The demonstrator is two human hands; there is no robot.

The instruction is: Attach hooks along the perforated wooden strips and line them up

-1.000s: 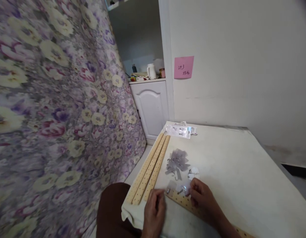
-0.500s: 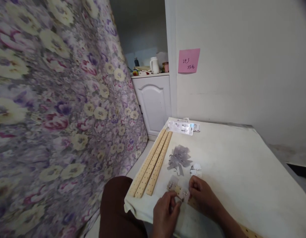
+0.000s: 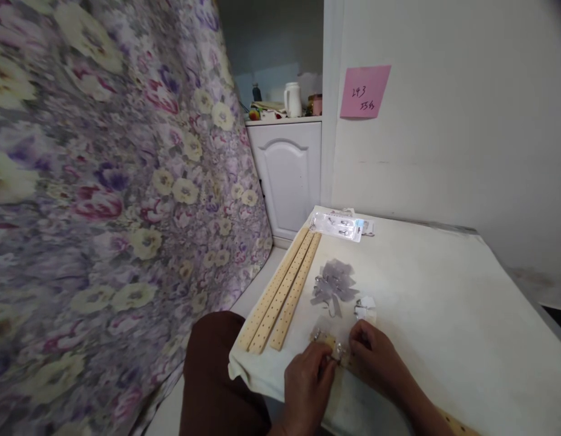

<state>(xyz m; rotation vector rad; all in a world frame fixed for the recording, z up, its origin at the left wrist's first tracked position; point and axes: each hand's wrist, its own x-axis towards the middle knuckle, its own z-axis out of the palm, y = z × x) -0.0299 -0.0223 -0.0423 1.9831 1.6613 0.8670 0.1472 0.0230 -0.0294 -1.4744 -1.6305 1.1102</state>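
Observation:
My left hand [image 3: 306, 381] is closed at the table's near edge. Its thumb and forefinger pinch a metal clip with a clear plastic strap [image 3: 339, 351]. This clip lies over the end of a pale strip with holes [image 3: 328, 341], and another clear strap clip [image 3: 315, 333] sits just left of it. My right hand [image 3: 373, 351] has curled fingers beside the same clip; what they hold, if anything, is hidden. The strip runs under my right forearm and shows again at its far end [image 3: 457, 424]. A white piece with a metal clip [image 3: 365, 307] lies just beyond my right fingers.
Several translucent grey straps with metal clips [image 3: 335, 281] lie in a heap on the cloth-covered table [image 3: 443, 303]. Three pale strips with holes [image 3: 282, 290] line the left edge. Clear packaging [image 3: 338, 226] lies at the back. A floral curtain [image 3: 126, 212] hangs at left.
The view has shifted slightly, so the table things appear a little further right. My hands stay at the clip, with the left fingers a little closer to it.

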